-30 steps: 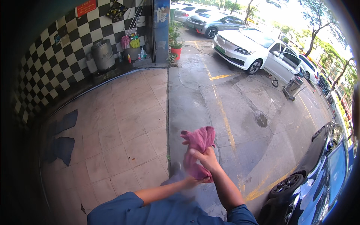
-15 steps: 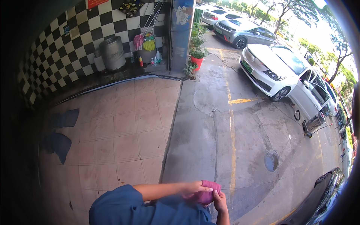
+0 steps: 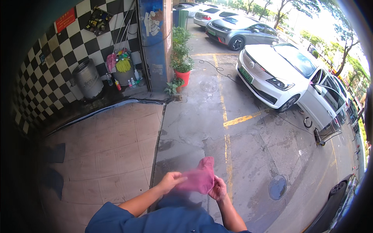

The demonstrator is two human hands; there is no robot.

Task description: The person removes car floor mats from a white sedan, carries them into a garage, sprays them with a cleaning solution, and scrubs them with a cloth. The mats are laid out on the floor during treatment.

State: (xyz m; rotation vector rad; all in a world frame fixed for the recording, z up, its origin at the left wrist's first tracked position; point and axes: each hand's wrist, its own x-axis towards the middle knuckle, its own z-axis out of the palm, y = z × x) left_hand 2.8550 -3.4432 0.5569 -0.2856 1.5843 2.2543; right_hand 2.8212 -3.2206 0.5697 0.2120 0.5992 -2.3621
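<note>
A purplish-pink cloth (image 3: 201,179) is stretched between my two hands in front of my body, partly smeared by motion. My left hand (image 3: 171,182) pinches its left side, fingers closed on the fabric. The lower right edge of the cloth is gripped by my right hand (image 3: 218,189), thumb uppermost. One corner of the fabric sticks up above the hands. Both forearms reach in from the lower edge, out of blue short sleeves.
Ahead on the right stands a white car (image 3: 272,77) with its door open, beside a wheeled metal canister (image 3: 328,130). A potted plant (image 3: 182,75) is next to the blue pillar (image 3: 153,46). A steel drum (image 3: 88,79) stands by the checkered wall. A dark car (image 3: 334,206) is at lower right.
My hands have moved apart and farther forward, spreading the cloth that was bunched between them. The view has shifted, so the pillar and plant now sit more to the left.
</note>
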